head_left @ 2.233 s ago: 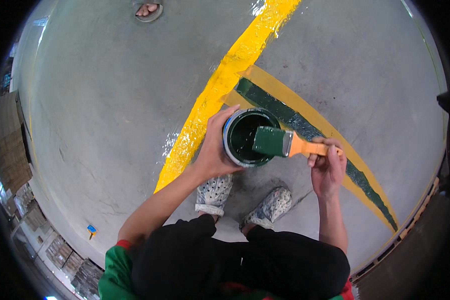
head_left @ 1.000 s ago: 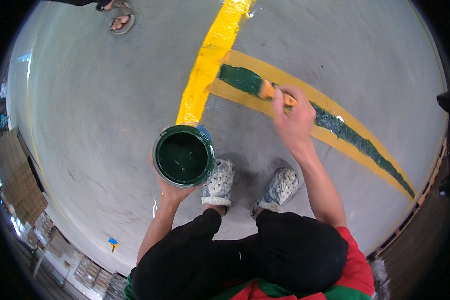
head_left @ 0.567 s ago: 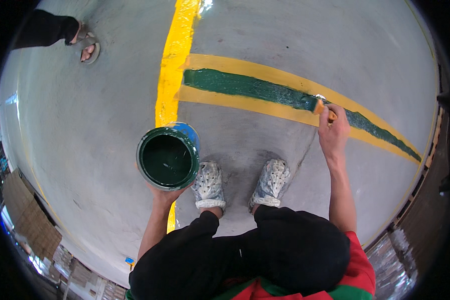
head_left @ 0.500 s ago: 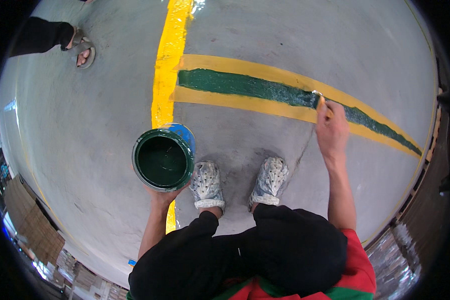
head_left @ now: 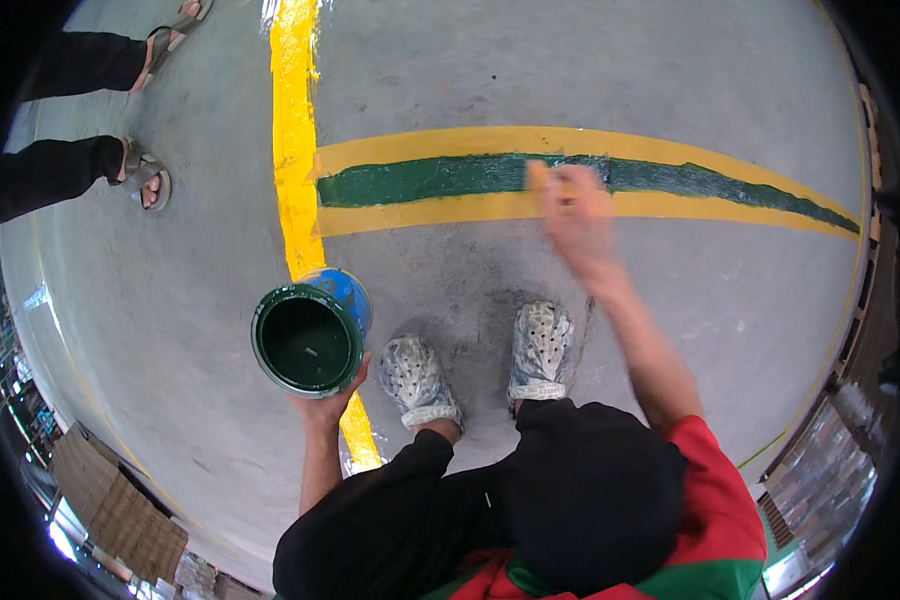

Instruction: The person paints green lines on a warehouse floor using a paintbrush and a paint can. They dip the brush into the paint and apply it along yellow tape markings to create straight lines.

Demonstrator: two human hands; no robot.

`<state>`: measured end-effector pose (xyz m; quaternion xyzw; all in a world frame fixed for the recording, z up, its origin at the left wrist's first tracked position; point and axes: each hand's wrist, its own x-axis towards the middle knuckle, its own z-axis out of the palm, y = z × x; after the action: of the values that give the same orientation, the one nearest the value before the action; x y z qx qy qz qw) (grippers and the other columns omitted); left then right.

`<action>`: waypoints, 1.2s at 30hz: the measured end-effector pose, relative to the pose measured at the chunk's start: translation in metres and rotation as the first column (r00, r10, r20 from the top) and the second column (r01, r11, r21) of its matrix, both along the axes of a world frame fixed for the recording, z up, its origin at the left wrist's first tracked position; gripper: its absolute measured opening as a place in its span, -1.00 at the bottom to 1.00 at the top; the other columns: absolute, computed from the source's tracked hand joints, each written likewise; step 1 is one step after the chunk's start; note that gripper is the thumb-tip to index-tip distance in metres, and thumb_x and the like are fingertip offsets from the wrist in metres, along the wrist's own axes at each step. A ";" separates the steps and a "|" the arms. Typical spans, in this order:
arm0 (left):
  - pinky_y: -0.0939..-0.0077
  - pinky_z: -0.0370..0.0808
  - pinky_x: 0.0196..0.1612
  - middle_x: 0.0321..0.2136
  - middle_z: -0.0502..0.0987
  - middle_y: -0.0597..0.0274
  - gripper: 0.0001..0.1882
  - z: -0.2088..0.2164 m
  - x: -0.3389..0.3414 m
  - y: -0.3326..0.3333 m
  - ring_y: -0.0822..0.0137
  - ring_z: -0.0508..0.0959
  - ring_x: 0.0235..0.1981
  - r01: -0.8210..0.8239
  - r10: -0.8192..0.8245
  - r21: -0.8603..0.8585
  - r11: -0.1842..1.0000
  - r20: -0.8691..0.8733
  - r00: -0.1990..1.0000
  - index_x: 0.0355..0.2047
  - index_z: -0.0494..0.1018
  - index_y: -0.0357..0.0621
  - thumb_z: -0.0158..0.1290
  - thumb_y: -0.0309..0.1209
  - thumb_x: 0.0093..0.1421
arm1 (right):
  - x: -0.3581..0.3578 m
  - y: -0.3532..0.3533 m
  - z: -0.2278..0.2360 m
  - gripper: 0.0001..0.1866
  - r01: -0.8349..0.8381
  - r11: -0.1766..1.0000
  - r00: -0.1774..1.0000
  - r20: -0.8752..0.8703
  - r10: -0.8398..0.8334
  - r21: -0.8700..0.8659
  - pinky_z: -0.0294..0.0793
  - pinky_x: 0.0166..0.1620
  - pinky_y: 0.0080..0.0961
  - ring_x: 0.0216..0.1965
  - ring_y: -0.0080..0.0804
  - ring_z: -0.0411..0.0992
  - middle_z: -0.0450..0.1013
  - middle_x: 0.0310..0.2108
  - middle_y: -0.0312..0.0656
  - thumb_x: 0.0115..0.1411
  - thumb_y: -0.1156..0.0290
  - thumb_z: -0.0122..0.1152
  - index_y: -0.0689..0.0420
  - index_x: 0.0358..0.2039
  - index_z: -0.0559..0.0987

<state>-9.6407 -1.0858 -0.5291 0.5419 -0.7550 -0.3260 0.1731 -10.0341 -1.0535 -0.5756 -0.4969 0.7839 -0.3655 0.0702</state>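
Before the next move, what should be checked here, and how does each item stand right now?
1. Paint can held: ok, the left hand has it.
2. Can level: cannot tell, seen from above.
3. Brush held: ok, in the right hand, though both are blurred.
4. Paint on the bristles: cannot tell, too blurred.
5. Tape along both sides of the green stripe: ok.
6. Feet off the green stripe: ok, both white shoes and the other person's sandals are apart from it.
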 end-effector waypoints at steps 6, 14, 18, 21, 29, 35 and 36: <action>0.30 0.53 0.09 -0.01 0.58 0.13 -0.21 -0.004 -0.008 0.002 0.22 0.58 -0.02 -0.081 0.088 0.048 0.996 -0.156 0.984 0.10 0.46 -0.22 0.54 -0.32 -0.15 | -0.042 0.030 0.010 -0.83 -0.012 0.973 0.967 -0.246 0.071 0.232 0.57 -0.20 -0.23 -0.24 -0.07 0.56 0.54 -0.23 0.00 0.30 0.47 0.21 0.25 -0.13 0.56; 0.27 0.51 0.11 0.04 0.56 0.10 -0.17 -0.017 -0.018 -0.009 0.17 0.58 -0.01 0.012 -0.018 -0.076 0.997 -0.082 0.996 0.13 0.44 -0.21 0.55 -0.32 -0.16 | 0.067 -0.042 -0.018 -0.85 -0.128 0.962 0.939 0.283 0.196 -0.240 0.60 -0.26 -0.27 -0.33 -0.12 0.58 0.56 -0.28 0.01 0.26 0.47 0.23 0.27 -0.21 0.55; 0.30 0.48 0.16 0.05 0.56 0.09 -0.17 -0.023 -0.014 -0.012 0.21 0.56 0.03 0.046 -0.058 -0.117 0.992 -0.095 0.994 0.14 0.43 -0.23 0.54 -0.31 -0.15 | -0.030 0.026 -0.018 -0.84 0.175 0.985 0.914 0.370 -0.165 0.006 0.55 -0.36 -0.39 -0.41 -0.27 0.57 0.58 -0.33 -0.07 0.33 0.37 0.22 0.19 -0.18 0.59; 0.29 0.47 0.17 0.05 0.55 0.07 -0.14 -0.029 -0.013 -0.014 0.19 0.56 0.03 0.062 -0.068 -0.148 0.987 -0.036 0.997 0.16 0.42 -0.24 0.55 -0.31 -0.15 | -0.114 0.088 0.004 -0.85 0.331 0.938 0.939 0.065 -0.339 0.105 0.57 -0.31 -0.39 -0.36 -0.26 0.59 0.58 -0.29 -0.06 0.33 0.41 0.22 0.19 -0.15 0.59; 0.26 0.49 0.15 0.06 0.56 0.03 -0.15 -0.032 -0.031 -0.022 0.13 0.57 0.04 0.061 -0.062 -0.074 0.995 -0.016 0.998 0.15 0.43 -0.22 0.54 -0.22 -0.14 | -0.075 0.058 -0.005 -0.77 -0.077 0.996 0.907 -0.412 0.084 0.034 0.60 -0.22 -0.29 -0.24 -0.13 0.60 0.58 -0.22 -0.02 0.22 0.54 0.23 0.17 -0.09 0.56; 0.37 0.54 0.04 -0.08 0.61 0.17 -0.20 -0.029 -0.045 -0.031 0.27 0.60 -0.09 0.168 -0.166 -0.126 0.978 0.027 0.986 0.06 0.45 -0.25 0.55 -0.34 -0.20 | -0.053 0.047 0.000 -0.86 0.183 0.981 0.968 0.185 -0.168 -0.065 0.65 -0.36 -0.42 -0.39 -0.35 0.65 0.62 -0.30 -0.09 0.33 0.47 0.23 0.22 -0.14 0.59; 0.37 0.54 0.04 -0.08 0.61 0.17 -0.20 -0.029 -0.046 -0.031 0.27 0.60 -0.09 0.179 -0.180 -0.139 0.974 0.002 0.984 0.06 0.45 -0.24 0.55 -0.33 -0.20 | -0.070 0.052 0.007 -0.86 0.243 0.970 0.959 0.153 -0.239 -0.013 0.64 -0.36 -0.45 -0.39 -0.39 0.65 0.62 -0.32 -0.11 0.33 0.47 0.24 0.21 -0.14 0.60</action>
<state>-9.6867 -1.1169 -0.5583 0.4564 -0.8208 -0.2900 0.1841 -10.1039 -1.0015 -0.5691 -0.3699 0.8252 -0.4199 0.0762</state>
